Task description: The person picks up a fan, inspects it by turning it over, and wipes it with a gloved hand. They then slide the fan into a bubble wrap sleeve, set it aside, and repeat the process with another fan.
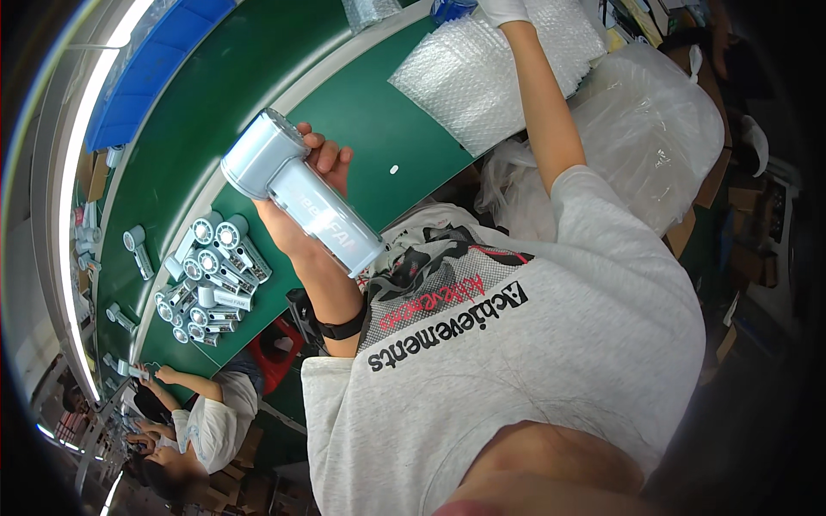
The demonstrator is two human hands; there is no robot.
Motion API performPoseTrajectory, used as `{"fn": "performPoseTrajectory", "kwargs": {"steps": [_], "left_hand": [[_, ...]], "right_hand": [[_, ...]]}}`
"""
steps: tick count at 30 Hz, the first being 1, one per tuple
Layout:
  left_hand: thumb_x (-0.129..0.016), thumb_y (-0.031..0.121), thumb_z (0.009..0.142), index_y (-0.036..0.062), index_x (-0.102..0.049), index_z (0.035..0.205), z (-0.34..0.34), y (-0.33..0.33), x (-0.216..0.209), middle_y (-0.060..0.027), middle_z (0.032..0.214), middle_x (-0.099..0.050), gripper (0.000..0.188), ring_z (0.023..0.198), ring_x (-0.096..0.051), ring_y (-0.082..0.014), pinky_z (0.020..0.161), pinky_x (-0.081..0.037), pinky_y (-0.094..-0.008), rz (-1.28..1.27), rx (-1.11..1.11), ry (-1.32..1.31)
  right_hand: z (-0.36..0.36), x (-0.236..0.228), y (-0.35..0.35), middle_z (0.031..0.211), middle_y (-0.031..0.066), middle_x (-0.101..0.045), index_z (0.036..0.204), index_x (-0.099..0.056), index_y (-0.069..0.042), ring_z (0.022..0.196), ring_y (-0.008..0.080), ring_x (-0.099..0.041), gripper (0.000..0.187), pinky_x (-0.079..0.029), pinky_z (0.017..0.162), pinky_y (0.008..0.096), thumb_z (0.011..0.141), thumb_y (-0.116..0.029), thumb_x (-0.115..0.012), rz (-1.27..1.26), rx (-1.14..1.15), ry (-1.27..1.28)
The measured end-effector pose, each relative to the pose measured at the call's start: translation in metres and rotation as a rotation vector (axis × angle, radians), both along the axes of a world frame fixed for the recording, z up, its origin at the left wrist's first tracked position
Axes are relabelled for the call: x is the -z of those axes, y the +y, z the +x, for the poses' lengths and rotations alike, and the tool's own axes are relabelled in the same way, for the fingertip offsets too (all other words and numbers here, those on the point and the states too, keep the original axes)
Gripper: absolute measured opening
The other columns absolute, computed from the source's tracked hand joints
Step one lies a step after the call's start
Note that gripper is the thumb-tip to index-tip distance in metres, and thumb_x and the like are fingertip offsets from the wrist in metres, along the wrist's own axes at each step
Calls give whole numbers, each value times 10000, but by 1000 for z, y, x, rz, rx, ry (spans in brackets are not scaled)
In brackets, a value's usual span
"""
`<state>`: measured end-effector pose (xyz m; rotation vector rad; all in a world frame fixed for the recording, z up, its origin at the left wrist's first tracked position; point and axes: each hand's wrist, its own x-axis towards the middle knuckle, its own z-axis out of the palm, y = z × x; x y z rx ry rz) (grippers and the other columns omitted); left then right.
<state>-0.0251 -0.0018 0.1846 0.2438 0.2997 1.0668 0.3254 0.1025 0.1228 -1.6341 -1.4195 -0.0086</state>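
Across the person's front runs a green workbench [370, 105], with a bubble-wrap sheet [465, 77] over its right part and a heap of handheld fans [208, 261] at left. Above the bench, a pale-blue handheld fan [314, 211] hangs tilted, its handle slanting down to the right. Wrapped around it from behind is the left hand [327, 159]; a steady grip just below the fan's round end should prevent slipping and scuffs. The white-gloved right hand [506, 9] is cut off at the upper edge, so its grip cannot be told.
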Motion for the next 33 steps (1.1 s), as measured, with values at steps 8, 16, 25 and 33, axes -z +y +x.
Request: {"fn": "performPoseTrajectory", "kwargs": {"steps": [8, 16, 25, 33], "left_hand": [[-356, 428, 851, -63, -459, 1060, -6, -3, 3, -128, 899, -545, 544, 709, -429, -178, 742, -407, -360, -21, -15, -18], [-361, 435, 848, -65, -465, 1054, -5, -3, -3, -120, 885, -536, 551, 683, -413, -169, 713, -397, -343, -10, -5, -24], [-373, 406, 836, -58, -458, 1060, 2, -8, -9, -109, 861, -525, 522, 669, -405, -162, 661, -335, -313, 28, 10, 8], [-370, 393, 820, -42, -447, 1045, 4, -10, -10, -102, 848, -517, 496, 660, -401, -160, 655, -333, -311, 22, 38, 21]], "right_hand": [[18, 24, 11, 888, 104, -563, 906, -615, -42, 821, 241, -549, 296, -448, 739, 291, 619, -24, -685, 477, 300, -49], [24, 15, -7, 862, 97, -567, 899, -614, -45, 802, 238, -553, 297, -451, 728, 290, 612, -18, -688, 555, 341, 141], [34, -3, -4, 828, 87, -573, 889, -613, -48, 777, 235, -559, 300, -453, 714, 288, 602, -12, -691, 662, 378, 371], [37, -14, 16, 803, 79, -578, 881, -612, -51, 757, 233, -563, 302, -455, 703, 287, 594, -6, -694, 743, 399, 557]]}}
